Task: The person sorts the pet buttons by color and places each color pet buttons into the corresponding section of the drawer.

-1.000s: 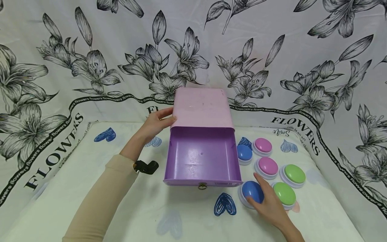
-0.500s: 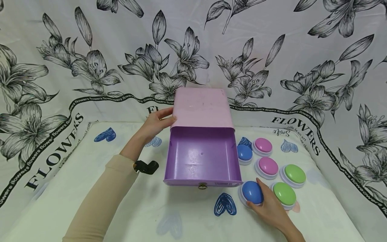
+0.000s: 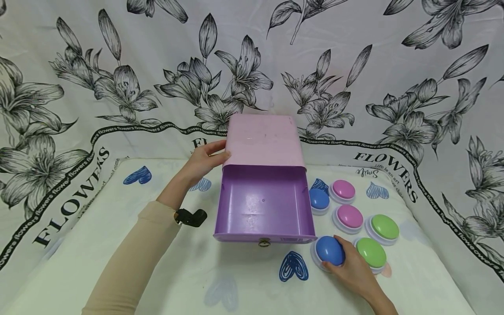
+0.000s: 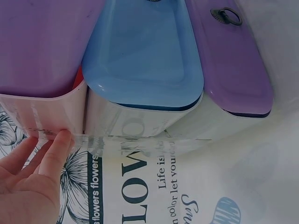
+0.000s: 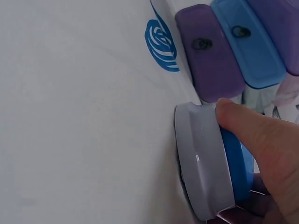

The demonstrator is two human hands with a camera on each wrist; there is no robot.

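Blue-domed, pale-based round plastic button sat at four o'clock from the purple plastic drawer, pinched by the right hand and seemingly best kept level, while the left hand, fingers relaxed, touched the pale-pink plastic case.

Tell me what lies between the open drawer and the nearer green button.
The nearer blue button and the right hand gripping it lie there, as the head view shows.
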